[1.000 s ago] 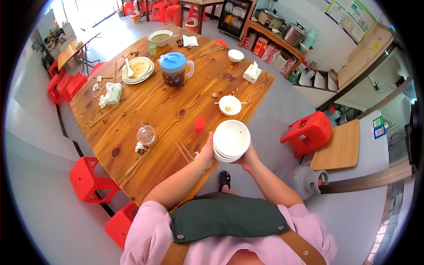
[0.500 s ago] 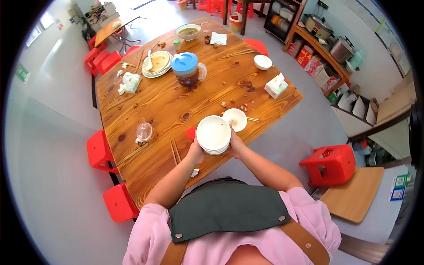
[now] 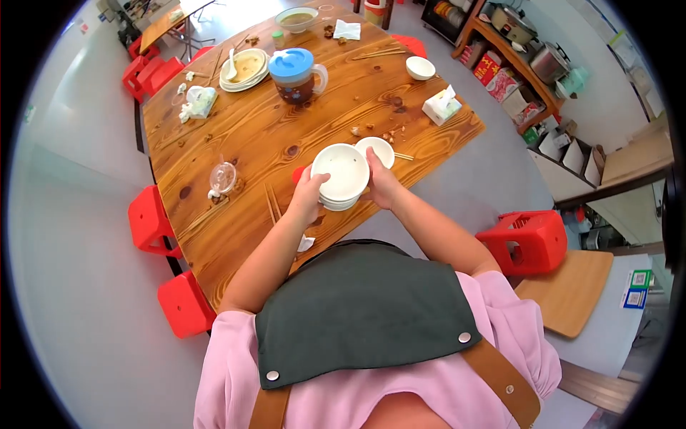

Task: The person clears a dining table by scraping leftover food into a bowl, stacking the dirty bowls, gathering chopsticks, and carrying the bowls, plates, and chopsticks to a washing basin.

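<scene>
A stack of white bowls is held above the near part of the wooden table. My left hand grips its left side, thumb hooked over the rim into the top bowl. On the opposite side, my right hand is closed against the stack, its thumb pointing up and its other fingers partly hidden. Small dark specks show inside the top bowl. Just behind, another white bowl rests on the table, partly covered by my right thumb. A red object peeks out beside my left hand.
The table carries a blue-lidded pitcher, stacked plates, a soup bowl, a small bowl, a tissue pack, chopsticks and food scraps. Red stools stand around it.
The view has tipped downward, so the table appears higher. My left thumb has come over the top bowl's rim, and my right thumb has lifted into sight.
</scene>
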`<state>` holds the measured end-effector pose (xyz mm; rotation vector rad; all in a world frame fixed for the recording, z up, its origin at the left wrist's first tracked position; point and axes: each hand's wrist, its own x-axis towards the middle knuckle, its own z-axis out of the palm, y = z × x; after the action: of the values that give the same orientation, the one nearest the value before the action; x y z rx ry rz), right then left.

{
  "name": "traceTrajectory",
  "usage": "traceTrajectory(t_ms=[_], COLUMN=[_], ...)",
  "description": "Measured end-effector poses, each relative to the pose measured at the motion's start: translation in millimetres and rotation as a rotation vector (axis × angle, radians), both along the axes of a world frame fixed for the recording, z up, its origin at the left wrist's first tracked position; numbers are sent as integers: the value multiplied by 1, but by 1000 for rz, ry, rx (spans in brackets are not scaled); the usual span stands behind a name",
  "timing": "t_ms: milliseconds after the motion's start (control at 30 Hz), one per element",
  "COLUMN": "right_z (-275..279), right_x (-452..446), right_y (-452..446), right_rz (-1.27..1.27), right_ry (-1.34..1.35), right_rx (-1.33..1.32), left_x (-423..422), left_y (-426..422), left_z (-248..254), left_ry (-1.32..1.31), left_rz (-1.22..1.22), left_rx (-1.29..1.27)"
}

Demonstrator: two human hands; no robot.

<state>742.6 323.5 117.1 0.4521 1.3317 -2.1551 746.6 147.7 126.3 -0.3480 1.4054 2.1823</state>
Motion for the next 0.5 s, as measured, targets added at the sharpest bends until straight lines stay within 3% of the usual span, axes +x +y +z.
traceTrajectory(t_ms=[133,200,233,267,333,400,500], right_z=[10,-7,-60,-87,-110,-88,-114], right_x=[7,1,-15,-24,-37,-49,-67], right_y=[11,37,64,79,100,98,88], right_rz=[-126,-319,-456,-464,-384,32,96], right_ry=[15,163,421,431,464,164,199], right_rx=[113,543,827,835,1016,791,789], left_x=[-2,-7,-7,-4,-1,2,2], left_y=[4,2,1,2,4,8,7], left_z=[7,-7,-8,-8,1,12,16], left_ry=[64,90,82,94,28,24,-13], left_rz=[-13,-30,-18,-22,33,51,55], left_rx=[-96,-150,-140,-131,-127,-97,-105])
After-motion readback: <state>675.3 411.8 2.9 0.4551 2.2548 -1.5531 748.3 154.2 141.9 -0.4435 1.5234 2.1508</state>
